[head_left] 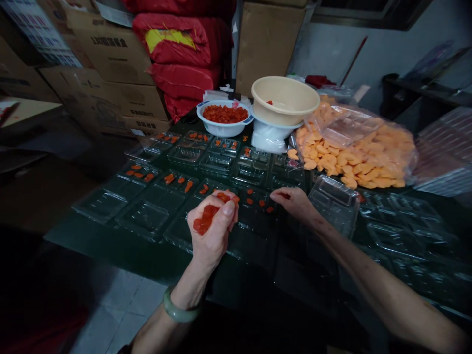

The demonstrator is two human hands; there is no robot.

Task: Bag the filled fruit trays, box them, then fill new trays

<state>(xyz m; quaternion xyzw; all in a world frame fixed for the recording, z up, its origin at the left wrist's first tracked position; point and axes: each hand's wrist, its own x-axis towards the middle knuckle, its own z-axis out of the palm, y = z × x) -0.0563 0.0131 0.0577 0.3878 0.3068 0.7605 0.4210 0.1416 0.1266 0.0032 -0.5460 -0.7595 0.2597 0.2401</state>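
My left hand [214, 241] is closed around a handful of small, glossy orange-red pieces [205, 220], held above the near row of clear plastic trays. More pieces show between its thumb and fingers. To the right, my right hand [296, 203] reaches low over the trays with its fingertips pinched together; what they hold, if anything, I cannot make out. Just left of those fingertips, several orange-red pieces [261, 202] lie apart in a tray's small compartments. Farther left, another clear tray [143, 216] has similar pieces in its upper compartments.
Behind the trays stand a white basin [223, 129] of orange-red pieces and a cream basin [285, 110]. A clear bag [363, 147] of pale orange pieces lies at the right. Stacked clear trays [334, 204] sit near my right forearm. Cardboard boxes [114, 54] and red bundles [184, 39] rise behind.
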